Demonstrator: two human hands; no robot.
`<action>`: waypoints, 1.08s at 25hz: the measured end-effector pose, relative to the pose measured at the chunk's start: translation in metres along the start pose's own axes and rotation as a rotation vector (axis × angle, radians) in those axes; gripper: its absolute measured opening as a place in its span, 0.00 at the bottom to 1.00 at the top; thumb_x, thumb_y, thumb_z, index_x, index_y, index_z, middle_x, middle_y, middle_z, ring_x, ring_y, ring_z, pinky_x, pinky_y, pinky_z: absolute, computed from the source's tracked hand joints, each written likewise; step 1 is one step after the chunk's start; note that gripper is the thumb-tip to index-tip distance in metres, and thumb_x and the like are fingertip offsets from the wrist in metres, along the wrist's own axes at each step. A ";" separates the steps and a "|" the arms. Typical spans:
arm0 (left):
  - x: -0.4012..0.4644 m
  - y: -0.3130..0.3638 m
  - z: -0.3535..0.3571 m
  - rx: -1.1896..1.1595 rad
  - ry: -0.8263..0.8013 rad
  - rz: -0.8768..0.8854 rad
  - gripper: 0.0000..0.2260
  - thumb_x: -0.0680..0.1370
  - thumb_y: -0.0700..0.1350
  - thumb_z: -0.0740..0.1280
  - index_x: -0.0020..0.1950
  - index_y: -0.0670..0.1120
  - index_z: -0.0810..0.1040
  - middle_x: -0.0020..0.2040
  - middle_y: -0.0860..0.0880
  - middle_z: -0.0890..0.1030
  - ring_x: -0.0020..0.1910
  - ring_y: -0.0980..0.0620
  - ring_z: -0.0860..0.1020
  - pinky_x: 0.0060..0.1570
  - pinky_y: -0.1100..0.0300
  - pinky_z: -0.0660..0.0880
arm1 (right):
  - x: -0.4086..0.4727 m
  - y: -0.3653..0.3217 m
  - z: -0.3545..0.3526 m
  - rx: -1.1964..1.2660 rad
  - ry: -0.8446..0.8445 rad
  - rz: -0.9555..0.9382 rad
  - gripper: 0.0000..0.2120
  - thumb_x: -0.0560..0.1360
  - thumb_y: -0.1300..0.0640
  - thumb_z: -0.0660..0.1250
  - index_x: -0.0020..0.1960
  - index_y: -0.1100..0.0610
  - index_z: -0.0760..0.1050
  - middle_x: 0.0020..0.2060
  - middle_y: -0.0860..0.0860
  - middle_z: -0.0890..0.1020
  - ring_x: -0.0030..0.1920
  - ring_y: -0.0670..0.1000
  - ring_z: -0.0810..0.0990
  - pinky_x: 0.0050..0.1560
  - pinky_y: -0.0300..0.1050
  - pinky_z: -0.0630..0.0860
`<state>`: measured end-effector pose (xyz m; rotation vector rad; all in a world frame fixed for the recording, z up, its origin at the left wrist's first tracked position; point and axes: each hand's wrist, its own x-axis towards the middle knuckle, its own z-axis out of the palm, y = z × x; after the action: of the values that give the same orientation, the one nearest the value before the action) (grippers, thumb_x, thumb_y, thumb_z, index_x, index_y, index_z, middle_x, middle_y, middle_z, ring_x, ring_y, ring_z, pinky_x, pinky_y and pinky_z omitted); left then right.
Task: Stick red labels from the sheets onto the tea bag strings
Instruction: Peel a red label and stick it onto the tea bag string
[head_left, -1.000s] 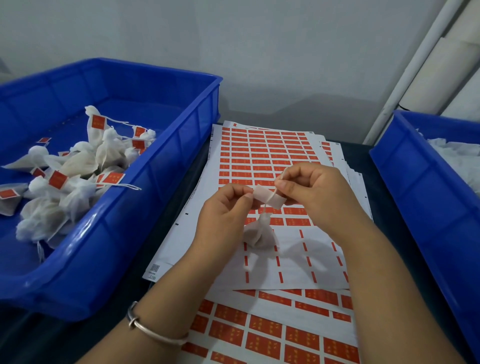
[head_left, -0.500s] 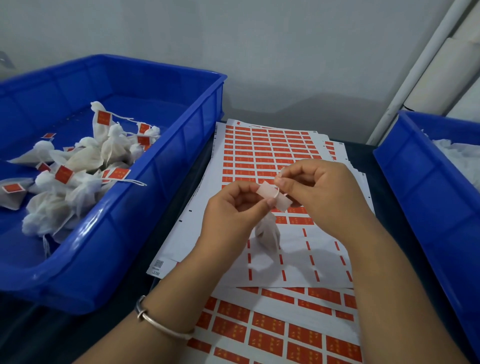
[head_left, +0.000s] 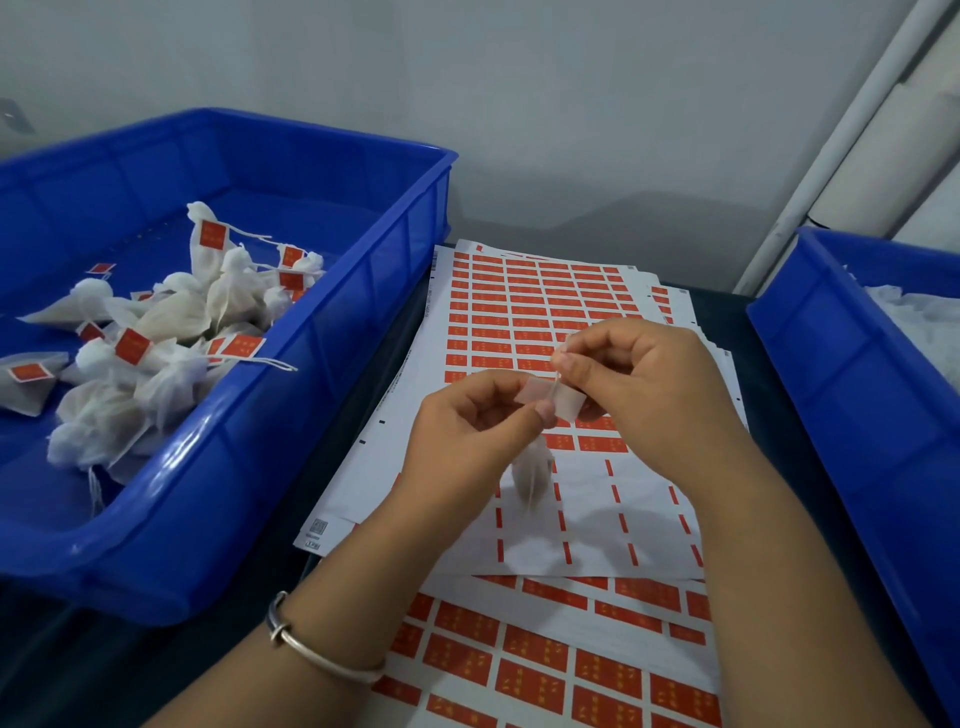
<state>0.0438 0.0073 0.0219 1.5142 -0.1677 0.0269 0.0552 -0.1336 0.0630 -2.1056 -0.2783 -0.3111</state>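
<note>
My left hand pinches one end of a label seen from its pale back side. My right hand pinches the thin tea bag string that runs across the label's middle, and its lower fingers touch the label's other end. A white tea bag hangs blurred below the two hands. Both hands hover over the sheets of red labels, whose near rows are peeled off.
A blue bin at left holds several white tea bags with red labels. Another blue bin at right holds white material. More label sheets lie near the front edge. A grey wall stands behind.
The label has opened out flatter between the hands, the string now lies across its middle, and the hanging tea bag has swung slightly. Hands stay in about the same place.
</note>
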 end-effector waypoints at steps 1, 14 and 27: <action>0.001 0.000 0.001 -0.057 0.014 -0.052 0.11 0.76 0.43 0.67 0.37 0.56 0.83 0.40 0.55 0.84 0.44 0.54 0.82 0.45 0.62 0.78 | 0.000 -0.001 -0.001 0.010 0.004 0.007 0.11 0.72 0.55 0.69 0.38 0.40 0.72 0.35 0.35 0.77 0.36 0.33 0.79 0.29 0.25 0.73; 0.005 -0.002 -0.005 -0.228 -0.151 -0.214 0.07 0.67 0.49 0.69 0.39 0.50 0.85 0.37 0.50 0.84 0.37 0.55 0.82 0.39 0.64 0.76 | -0.002 -0.005 -0.004 0.048 -0.070 -0.016 0.10 0.72 0.55 0.69 0.37 0.41 0.74 0.29 0.33 0.79 0.37 0.35 0.80 0.29 0.25 0.72; 0.004 0.018 -0.013 0.278 -0.118 0.007 0.05 0.72 0.46 0.68 0.41 0.57 0.77 0.36 0.61 0.81 0.39 0.63 0.79 0.35 0.76 0.73 | -0.015 -0.009 -0.004 -0.016 -0.098 0.037 0.22 0.68 0.56 0.76 0.50 0.36 0.68 0.39 0.36 0.81 0.40 0.36 0.81 0.34 0.25 0.74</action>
<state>0.0467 0.0210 0.0398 1.7940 -0.2725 -0.0345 0.0381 -0.1335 0.0675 -2.1424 -0.2947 -0.1891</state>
